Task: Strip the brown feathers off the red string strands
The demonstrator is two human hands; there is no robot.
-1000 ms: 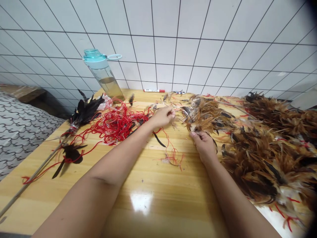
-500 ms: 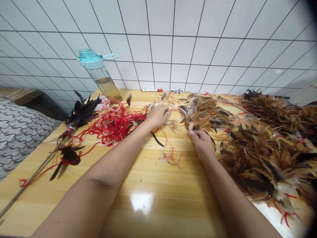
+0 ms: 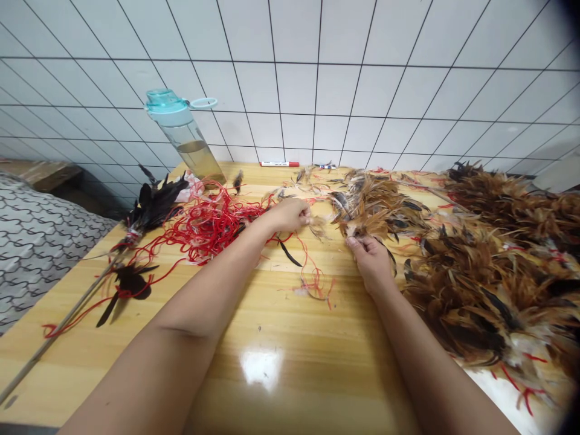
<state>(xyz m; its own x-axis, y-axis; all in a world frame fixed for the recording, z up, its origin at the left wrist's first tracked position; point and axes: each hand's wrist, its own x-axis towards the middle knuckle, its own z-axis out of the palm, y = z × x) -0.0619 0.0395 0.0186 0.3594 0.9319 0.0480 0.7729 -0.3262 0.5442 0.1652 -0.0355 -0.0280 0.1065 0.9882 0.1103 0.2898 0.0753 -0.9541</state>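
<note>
My left hand [image 3: 292, 214] is closed, its fingers curled over the middle of the table, beside a few pale loose feathers [image 3: 321, 226]. What it holds, if anything, is hidden. Thumb and fingers of my right hand [image 3: 369, 257] pinch together at the near edge of a heap of brown feathers [image 3: 383, 202], gripping a feather there. Under and behind my left forearm spreads a tangle of red string [image 3: 203, 226]. Thin red threads [image 3: 315, 281] and a single black feather [image 3: 289, 254] lie between my hands.
A stick [image 3: 67, 317] with black feathers [image 3: 156, 202] tied at its end lies on the left. Behind it a water bottle [image 3: 197, 154] stands by the tiled wall. A red marker [image 3: 280, 164] lies at the back. Large brown feather bunches [image 3: 480, 290] cover the table's right side.
My left hand has shifted very slightly, its fingers still curled. My right hand keeps its pinch at the feather heap. The whole view has moved a little.
</note>
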